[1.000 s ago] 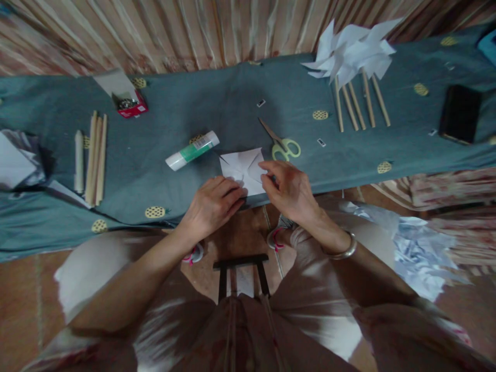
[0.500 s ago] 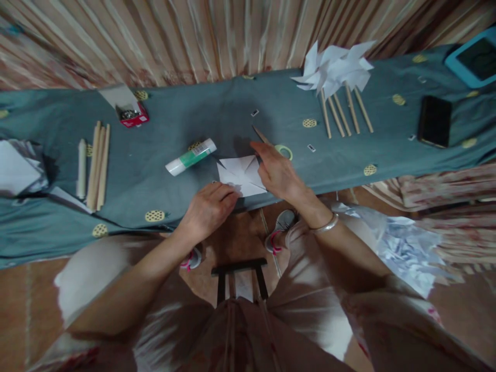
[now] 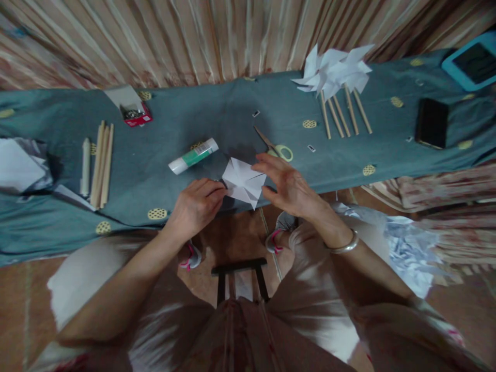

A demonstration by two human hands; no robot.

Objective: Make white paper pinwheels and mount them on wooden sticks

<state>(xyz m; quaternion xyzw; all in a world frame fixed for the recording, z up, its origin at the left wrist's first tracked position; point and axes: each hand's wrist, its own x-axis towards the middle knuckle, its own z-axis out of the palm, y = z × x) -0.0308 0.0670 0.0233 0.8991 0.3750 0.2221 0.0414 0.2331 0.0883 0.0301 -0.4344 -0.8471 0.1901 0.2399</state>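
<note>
A white paper square with slits running in from its corners is at the table's near edge, turned at an angle. My left hand pinches its left side between thumb and fingers. On the other side my right hand has its fingers apart, thumb and forefinger close to the paper's right edge; whether they touch it I cannot tell. Just beyond the right hand lie scissors with pale green handles. A green and white glue stick rests beyond the left hand.
Finished paper pinwheels on sticks lie at the back right, near a black phone and a blue-framed tablet. To the left are wooden sticks, a white candle-like stick, a red box of small metal pieces and stacked paper.
The paper has been turned and its cut corners now point differently. My right hand has moved back to the right with fingers spread, uncovering the scissors. My left hand has shifted slightly left.
</note>
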